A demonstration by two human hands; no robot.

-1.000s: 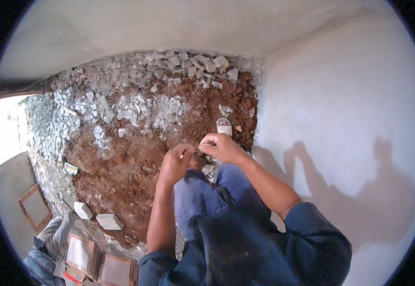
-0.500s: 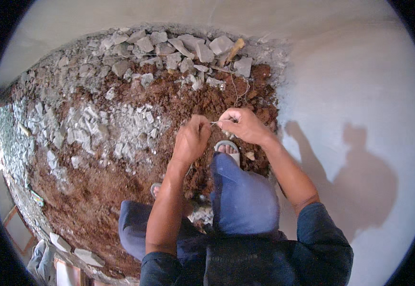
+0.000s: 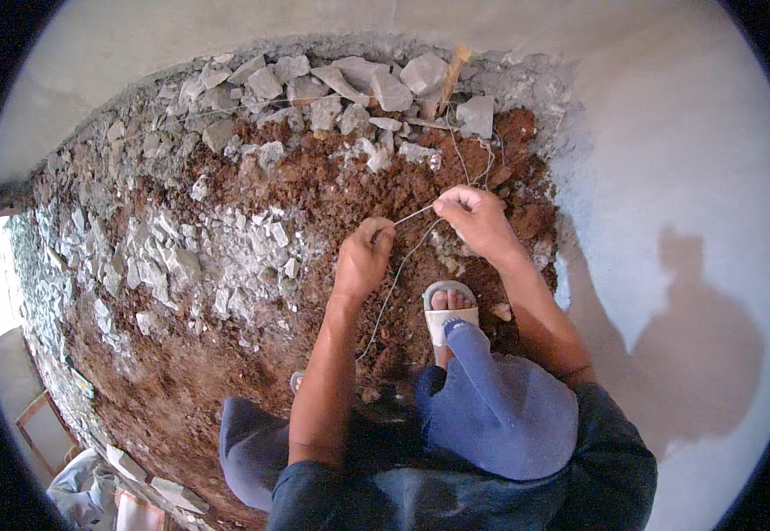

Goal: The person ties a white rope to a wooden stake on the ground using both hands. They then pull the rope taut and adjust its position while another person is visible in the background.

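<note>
A thin pale string (image 3: 414,215) runs taut over a short span between my two hands. My left hand (image 3: 367,258) pinches one end of that span between thumb and fingers. Slightly higher and to the right, my right hand (image 3: 481,223) is closed on the other end. One loose length of the string dangles in a curve below, toward my left forearm. More of it trails beyond my right hand, up toward a wooden stake (image 3: 451,81) that leans among the stones. My fingertips hide exactly how the string is gripped.
Reddish soil (image 3: 226,372) covers the ground, with pale rubble (image 3: 168,252) to the left. Broken stones (image 3: 391,90) line the far wall, with a thin line stretched across them. A pale wall (image 3: 695,159) rises at the right. My sandalled foot (image 3: 450,305) stands below my hands.
My hands have moved farther apart, drawing a longer span of string between them. The right hand has gone up and to the right. A loose curve of string now shows below.
</note>
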